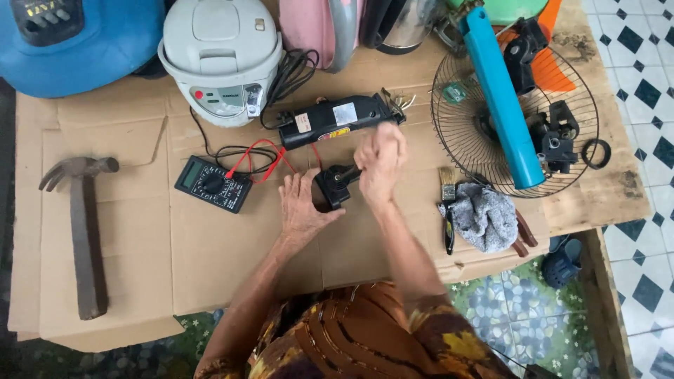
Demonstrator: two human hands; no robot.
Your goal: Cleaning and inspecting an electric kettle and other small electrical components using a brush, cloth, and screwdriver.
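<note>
Small black part (332, 188), boxy, with a stub projecting toward the upper right: located at centre of the cardboard sheet (140, 231) covering the table (604, 189), just below the long black unit. Left hand (302, 209) laid flat against its left side, fingers spread, steadying rather than enclosing; grip open, pressed to the part. Right hand (380, 163) fisted over the stub end; grip closed, apparently on a slim tool or on the stub itself, cannot tell which, since the fist hides it.

Long black unit (342, 119) just above, lying flat, bare wire ends showing at its right end, labels on top. Judged opened or detached from its appliance; no sign of reassembly.

Multimeter (213, 184) to the left, red and black leads (256, 158) looped loose toward the long unit; probes not held. Measuring judged not in progress.

Further out: paintbrush (447, 203) and grey rag (484, 216) to the right, near at hand. Wire fan guard (516, 116) beyond, carrying a blue tube (500, 98) and loose black pieces; fan plainly in pieces. Hammer (83, 231) well apart at far left, untouched. White rice cooker (221, 60) at the rear, cord trailing.

Assessment: dismantling largely done; work on the small part under way; reassembly of fan outstanding.
</note>
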